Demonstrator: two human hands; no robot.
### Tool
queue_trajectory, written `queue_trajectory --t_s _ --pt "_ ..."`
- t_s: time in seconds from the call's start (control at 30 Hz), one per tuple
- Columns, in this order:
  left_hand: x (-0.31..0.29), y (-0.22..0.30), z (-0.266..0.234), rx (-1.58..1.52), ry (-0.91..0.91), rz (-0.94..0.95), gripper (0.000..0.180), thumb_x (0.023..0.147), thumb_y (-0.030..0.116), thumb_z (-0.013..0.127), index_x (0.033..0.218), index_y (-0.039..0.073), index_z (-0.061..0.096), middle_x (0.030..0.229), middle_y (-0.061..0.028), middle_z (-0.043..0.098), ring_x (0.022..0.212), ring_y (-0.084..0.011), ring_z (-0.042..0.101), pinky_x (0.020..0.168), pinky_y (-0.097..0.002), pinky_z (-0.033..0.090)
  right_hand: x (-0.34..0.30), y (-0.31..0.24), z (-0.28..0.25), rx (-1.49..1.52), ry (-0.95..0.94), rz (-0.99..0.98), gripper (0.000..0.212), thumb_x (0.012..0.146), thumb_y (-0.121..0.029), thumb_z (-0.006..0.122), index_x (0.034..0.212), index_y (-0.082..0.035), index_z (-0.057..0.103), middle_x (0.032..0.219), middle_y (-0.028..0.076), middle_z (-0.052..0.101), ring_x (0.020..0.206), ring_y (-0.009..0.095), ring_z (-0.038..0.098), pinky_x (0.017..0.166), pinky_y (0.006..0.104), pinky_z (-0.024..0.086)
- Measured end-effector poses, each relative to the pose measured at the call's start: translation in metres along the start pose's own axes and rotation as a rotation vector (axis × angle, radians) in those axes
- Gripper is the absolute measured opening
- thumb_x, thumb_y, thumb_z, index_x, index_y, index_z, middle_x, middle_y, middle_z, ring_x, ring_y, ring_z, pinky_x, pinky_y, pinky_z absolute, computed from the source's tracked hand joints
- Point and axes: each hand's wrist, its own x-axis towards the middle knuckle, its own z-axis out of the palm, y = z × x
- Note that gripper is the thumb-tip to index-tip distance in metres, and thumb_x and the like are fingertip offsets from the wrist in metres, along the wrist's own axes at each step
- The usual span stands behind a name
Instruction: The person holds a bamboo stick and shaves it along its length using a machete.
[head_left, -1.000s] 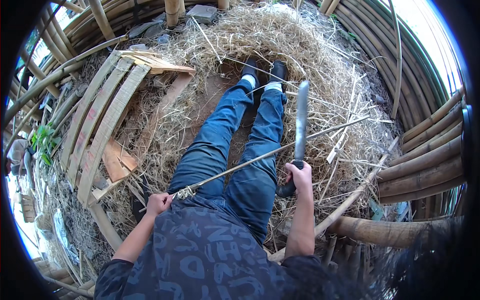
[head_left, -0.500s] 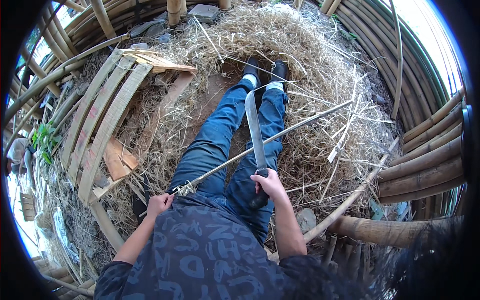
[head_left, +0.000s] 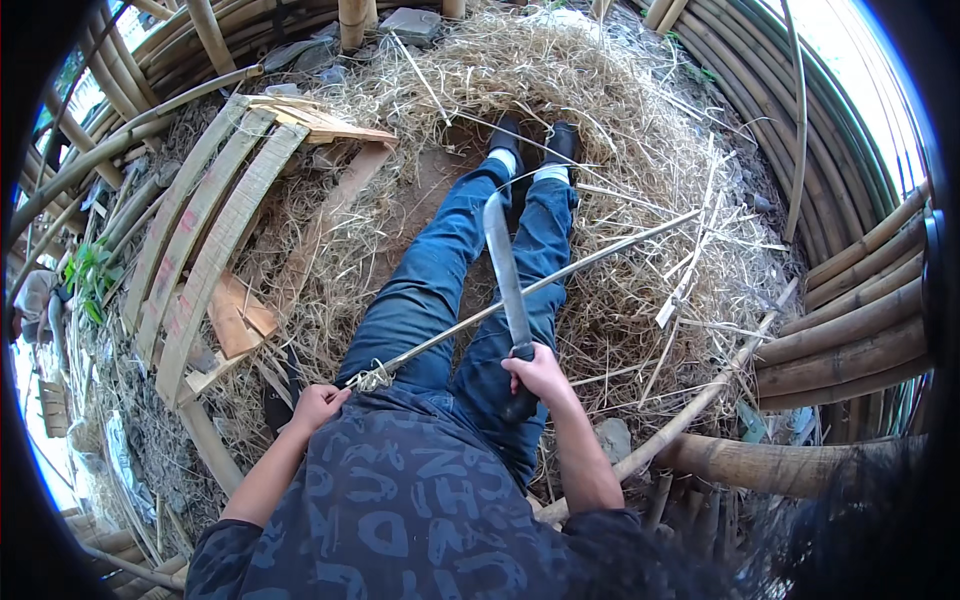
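Note:
My right hand (head_left: 540,375) is wrapped round the dark handle of a machete (head_left: 507,270), whose long blade points up and away over my lower legs. A long thin bamboo strip (head_left: 590,258) runs slantwise across my thighs, from my left hip up to the far right. My left hand (head_left: 320,405) is closed at the strip's near end, fingers pinched together. Close by that hand, a small tangle of pale shavings (head_left: 372,378) lies on my lap. The blade crosses the strip near my right leg; whether they touch I cannot tell.
Dry straw and shavings (head_left: 640,130) cover the ground round my outstretched legs. A slatted wooden pallet (head_left: 205,240) stands at the left, with a wood block (head_left: 238,315) beside it. Bamboo poles (head_left: 840,345) are stacked along the right; a bamboo pole (head_left: 690,405) lies near my right elbow.
The machete blade has tilted slightly to the left and dropped a little toward me. The strip's far end has shifted slightly toward me. Both hands keep their hold.

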Motion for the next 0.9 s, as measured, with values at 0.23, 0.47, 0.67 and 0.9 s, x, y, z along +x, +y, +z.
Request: queue_trajectory --t_s 0.23,0.47,0.67,0.9 --pt "-0.002 0.008 -0.002 -0.368 -0.120 -0.198 0.040 0.087 0.034 0.067 0.066 -0.001 0.066 0.054 0.0047 0.051 0.051 -0.0053 0.040 0.048 -0.0253 0.033 -0.019 -0.029 -0.008 0.023 -0.055 0.114 0.015 0.079 -0.004 0.068 0.085 -0.003 0.054 0.060 0.003 0.054 0.047 0.013 0.054 0.045 0.0286 0.047" --pt "0.014 0.009 -0.012 -0.373 -0.259 -0.481 0.054 0.094 0.046 0.053 0.060 0.006 0.062 0.055 0.0057 0.050 0.050 -0.0053 0.039 0.049 -0.0236 0.031 -0.020 -0.017 -0.015 0.091 -0.105 0.180 0.015 0.077 0.000 0.066 0.084 -0.005 0.054 0.060 0.001 0.051 0.048 0.012 0.052 0.047 0.0272 0.046" --pt "0.011 0.000 0.003 -0.421 -0.162 -0.394 0.061 0.092 0.047 0.055 0.049 0.004 0.053 0.047 0.0048 0.044 0.045 -0.0064 0.035 0.046 -0.0288 0.032 -0.017 -0.019 -0.014 0.092 -0.104 0.140 0.015 0.076 -0.002 0.067 0.085 -0.003 0.055 0.060 0.003 0.054 0.047 0.012 0.053 0.046 0.0278 0.046" --pt "0.008 0.002 0.010 -0.280 -0.028 -0.256 0.063 0.092 0.046 0.056 0.048 0.000 0.049 0.044 0.0035 0.037 0.046 -0.0076 0.031 0.045 -0.0310 0.030 -0.005 -0.015 -0.030 0.217 0.176 -0.037 0.013 0.074 0.000 0.064 0.083 0.000 0.054 0.059 0.005 0.053 0.043 0.013 0.052 0.041 0.0284 0.046"
